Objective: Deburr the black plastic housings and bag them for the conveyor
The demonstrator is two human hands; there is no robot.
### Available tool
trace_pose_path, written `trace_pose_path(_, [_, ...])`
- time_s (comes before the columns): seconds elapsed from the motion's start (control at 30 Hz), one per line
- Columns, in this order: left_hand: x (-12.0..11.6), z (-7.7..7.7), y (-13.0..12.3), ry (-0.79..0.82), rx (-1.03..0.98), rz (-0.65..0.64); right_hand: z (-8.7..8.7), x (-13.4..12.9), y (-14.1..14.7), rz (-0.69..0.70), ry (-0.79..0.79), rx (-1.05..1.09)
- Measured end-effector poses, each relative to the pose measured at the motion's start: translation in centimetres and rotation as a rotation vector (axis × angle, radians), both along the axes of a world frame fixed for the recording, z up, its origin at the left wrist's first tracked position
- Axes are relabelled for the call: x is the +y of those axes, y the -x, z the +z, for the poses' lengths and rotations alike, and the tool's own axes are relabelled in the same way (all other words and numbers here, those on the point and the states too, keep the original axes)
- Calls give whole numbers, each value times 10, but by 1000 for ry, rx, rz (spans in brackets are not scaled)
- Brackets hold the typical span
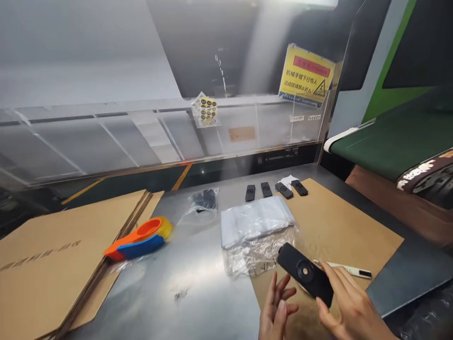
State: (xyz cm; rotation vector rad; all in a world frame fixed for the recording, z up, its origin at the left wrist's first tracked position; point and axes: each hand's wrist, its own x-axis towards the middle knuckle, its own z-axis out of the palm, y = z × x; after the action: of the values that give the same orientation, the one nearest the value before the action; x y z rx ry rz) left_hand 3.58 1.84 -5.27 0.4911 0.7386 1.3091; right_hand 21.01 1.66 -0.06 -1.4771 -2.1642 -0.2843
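Observation:
A flat black rectangular plastic piece [288, 264] with a round hole near its middle is tilted above the brown cardboard sheet. My right hand [354, 304] grips its lower right end between thumb and fingers. My left hand [278, 309] is beside it at the lower left, fingers apart and holding nothing. Behind the piece lies a slim white tool [354, 270] with a black end; its kind I cannot make out. Several similar black pieces stand in a row at the back, one of them a black piece [250, 192] on the metal surface.
A stack of white sheets or bags in clear plastic [256, 222] lies in front of my hands. Left are an orange and blue tape dispenser [141, 238] and stacked cardboard [60, 255]. A clear bag with dark parts [203, 203] lies behind. A green conveyor belt [392, 141] runs at right.

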Motion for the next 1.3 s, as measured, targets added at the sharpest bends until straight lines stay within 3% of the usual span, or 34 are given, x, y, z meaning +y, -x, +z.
trace_pose_path(0.17, [-27,11,6,8,-326,-124,-3,-44,38,211,42,144])
trace_pose_path(0.4, [-57,-2,30,164,-352,-12,-1,-66,49,205,452,475])
trace_pose_path(0.63, [-71,-2,29,269,-308,99,-14,-65,47,259,504,656])
trace_pose_path(0.87, [-75,3,26,181,-235,137,-33,-65,36,257,722,980])
trace_pose_path(1.1, [-77,7,23,108,-134,146,-40,-52,18,339,918,1201])
trace_pose_path(1.3, [-75,0,44,37,266,43,-35,-35,8,292,910,1332])
